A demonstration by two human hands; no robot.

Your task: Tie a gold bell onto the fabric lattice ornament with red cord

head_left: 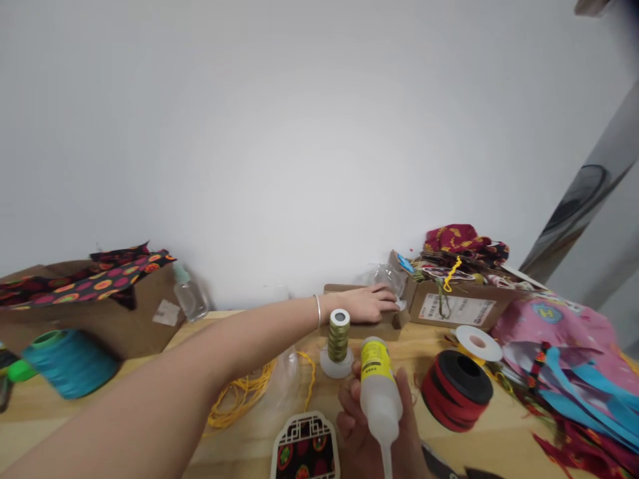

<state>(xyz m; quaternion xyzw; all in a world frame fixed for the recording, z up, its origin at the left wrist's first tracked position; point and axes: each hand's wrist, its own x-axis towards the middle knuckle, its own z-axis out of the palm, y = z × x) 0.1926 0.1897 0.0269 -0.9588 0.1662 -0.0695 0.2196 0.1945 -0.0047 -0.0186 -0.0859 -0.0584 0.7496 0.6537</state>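
My left arm stretches across the table, a silver bangle on the wrist. My left hand rests with its fingers curved over the top of a small cardboard box by the wall, next to a clear plastic container. My right hand is closed round a white glue bottle with a yellow label, nozzle pointing toward me. A patterned fan-shaped piece with a white fretwork rim lies just left of that hand. An olive-gold thread spool stands between the hands.
Red ribbon roll and a white-flanged spool sit right of the bottle. Yellow cord lies mid-table. A teal thread cone, spray bottle and fabric-filled box are left. A labelled box, pink cloth and blue ribbons crowd the right.
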